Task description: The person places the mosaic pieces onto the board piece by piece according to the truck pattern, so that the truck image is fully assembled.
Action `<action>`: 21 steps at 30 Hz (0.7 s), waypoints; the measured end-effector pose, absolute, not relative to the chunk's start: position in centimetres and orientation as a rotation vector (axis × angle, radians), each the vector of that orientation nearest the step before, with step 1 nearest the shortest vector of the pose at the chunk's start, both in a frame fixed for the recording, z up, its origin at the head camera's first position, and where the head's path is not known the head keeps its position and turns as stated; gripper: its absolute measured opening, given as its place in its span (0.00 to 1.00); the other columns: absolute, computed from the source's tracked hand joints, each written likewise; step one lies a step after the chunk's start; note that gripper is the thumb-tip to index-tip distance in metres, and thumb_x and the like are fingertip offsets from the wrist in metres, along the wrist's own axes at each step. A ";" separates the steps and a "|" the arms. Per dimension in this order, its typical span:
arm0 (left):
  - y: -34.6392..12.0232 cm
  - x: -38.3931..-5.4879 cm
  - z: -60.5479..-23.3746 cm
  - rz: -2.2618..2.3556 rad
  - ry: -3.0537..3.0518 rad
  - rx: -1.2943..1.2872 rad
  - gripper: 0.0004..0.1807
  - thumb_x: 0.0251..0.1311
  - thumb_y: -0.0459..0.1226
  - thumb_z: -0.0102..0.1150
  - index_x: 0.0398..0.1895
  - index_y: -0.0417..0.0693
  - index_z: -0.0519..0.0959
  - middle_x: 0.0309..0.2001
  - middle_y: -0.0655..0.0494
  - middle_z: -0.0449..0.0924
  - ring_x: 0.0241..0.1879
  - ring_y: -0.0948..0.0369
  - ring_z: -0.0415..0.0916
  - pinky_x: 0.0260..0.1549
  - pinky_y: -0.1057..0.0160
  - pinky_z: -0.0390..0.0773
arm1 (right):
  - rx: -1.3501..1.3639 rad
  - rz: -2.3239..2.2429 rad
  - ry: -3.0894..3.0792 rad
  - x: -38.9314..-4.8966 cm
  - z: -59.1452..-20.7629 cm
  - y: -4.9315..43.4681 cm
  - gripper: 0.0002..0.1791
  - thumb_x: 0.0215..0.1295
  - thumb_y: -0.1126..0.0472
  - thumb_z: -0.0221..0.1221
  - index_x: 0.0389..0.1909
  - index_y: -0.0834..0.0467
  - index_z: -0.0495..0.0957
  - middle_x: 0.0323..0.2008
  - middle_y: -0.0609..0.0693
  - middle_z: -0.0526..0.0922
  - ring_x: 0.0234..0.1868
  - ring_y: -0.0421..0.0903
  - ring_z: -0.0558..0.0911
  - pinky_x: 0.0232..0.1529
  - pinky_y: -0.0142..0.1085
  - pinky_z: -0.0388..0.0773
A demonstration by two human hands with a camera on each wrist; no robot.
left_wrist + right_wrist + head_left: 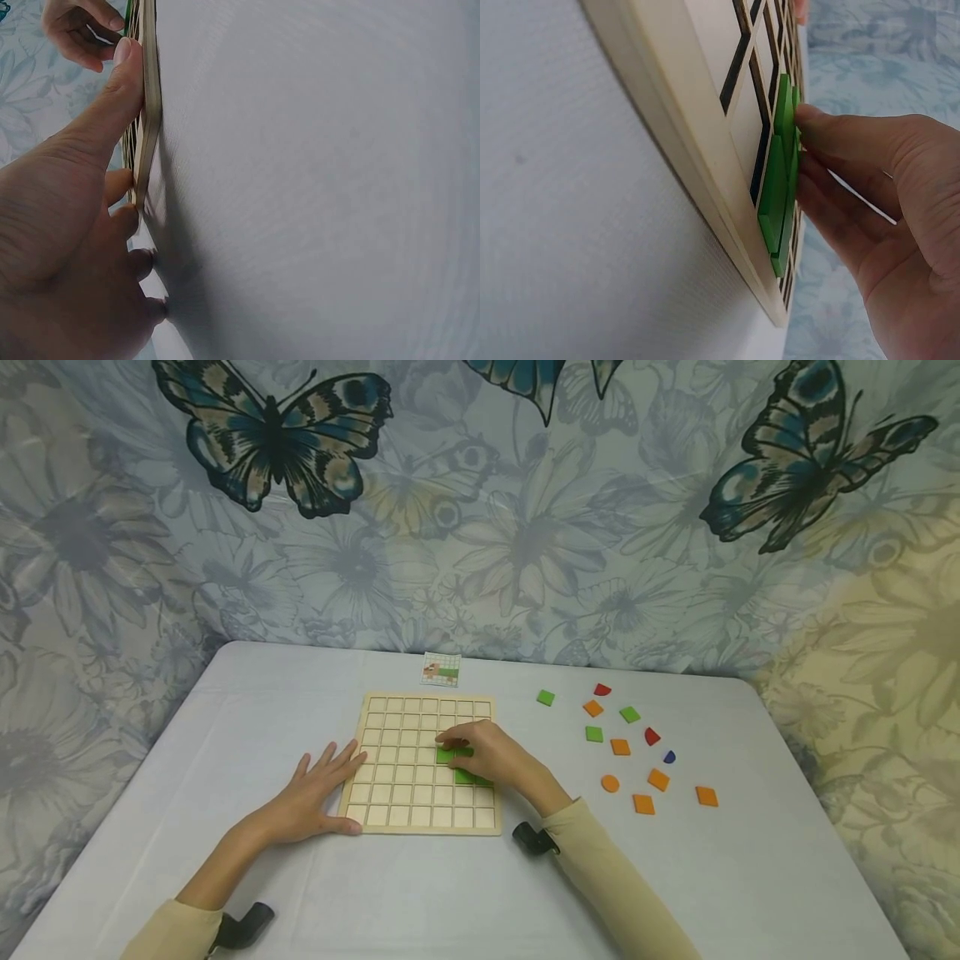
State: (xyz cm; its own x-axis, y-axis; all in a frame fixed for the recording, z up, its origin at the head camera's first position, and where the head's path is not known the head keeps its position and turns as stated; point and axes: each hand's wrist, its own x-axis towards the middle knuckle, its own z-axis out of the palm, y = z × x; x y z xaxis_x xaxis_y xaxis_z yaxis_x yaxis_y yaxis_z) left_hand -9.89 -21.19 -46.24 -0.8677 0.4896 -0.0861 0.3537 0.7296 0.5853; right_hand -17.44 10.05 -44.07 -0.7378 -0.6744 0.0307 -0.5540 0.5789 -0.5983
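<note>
A wooden grid board (390,774) lies on the white table. My left hand (311,797) rests at its left side with the fingers spread, the fingertips on the edge and the thumb at the near corner. In the left wrist view the thumb lies along the board's rim. My right hand (487,753) is over the right half of the grid, thumb and forefinger on either side of a green square tile (444,757). Other green tiles (774,199) sit in neighbouring cells just under that hand, which partly covers them.
A small pattern card (441,670) lies behind the board. To the right are scattered loose pieces: green squares (594,734), orange squares (643,804), an orange circle (610,783), red pieces (652,737) and a blue half-circle (670,757). A butterfly-print cloth (525,568) hangs behind the table.
</note>
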 end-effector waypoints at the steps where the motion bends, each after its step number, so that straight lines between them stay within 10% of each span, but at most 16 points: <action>1: -21.2 -9.9 -46.2 0.843 2.699 0.668 0.58 0.43 0.57 0.73 0.75 0.41 0.57 0.77 0.38 0.45 0.74 0.33 0.35 0.66 0.30 0.30 | -1.030 -0.886 2.608 -17.4 -44.1 10.1 0.20 0.59 0.64 0.68 0.54 0.60 0.81 0.47 0.49 0.86 0.48 0.43 0.83 0.51 0.32 0.78; 21: -21.1 -9.7 -46.0 0.851 2.709 0.650 0.59 0.42 0.58 0.72 0.75 0.41 0.58 0.76 0.38 0.46 0.73 0.33 0.36 0.66 0.30 0.31 | -0.948 -0.990 2.677 -16.5 -43.1 13.2 0.21 0.59 0.67 0.68 0.55 0.61 0.81 0.47 0.51 0.86 0.50 0.45 0.84 0.53 0.38 0.79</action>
State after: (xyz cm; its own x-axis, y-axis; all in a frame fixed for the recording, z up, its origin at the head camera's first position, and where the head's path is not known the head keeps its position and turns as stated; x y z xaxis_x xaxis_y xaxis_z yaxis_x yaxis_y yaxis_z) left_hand -9.68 -21.13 -45.99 -0.8756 0.4761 -0.0820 0.3438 0.7332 0.5867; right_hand -16.50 13.20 -43.06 -0.7932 -0.6027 0.0874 -0.5144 0.5863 -0.6258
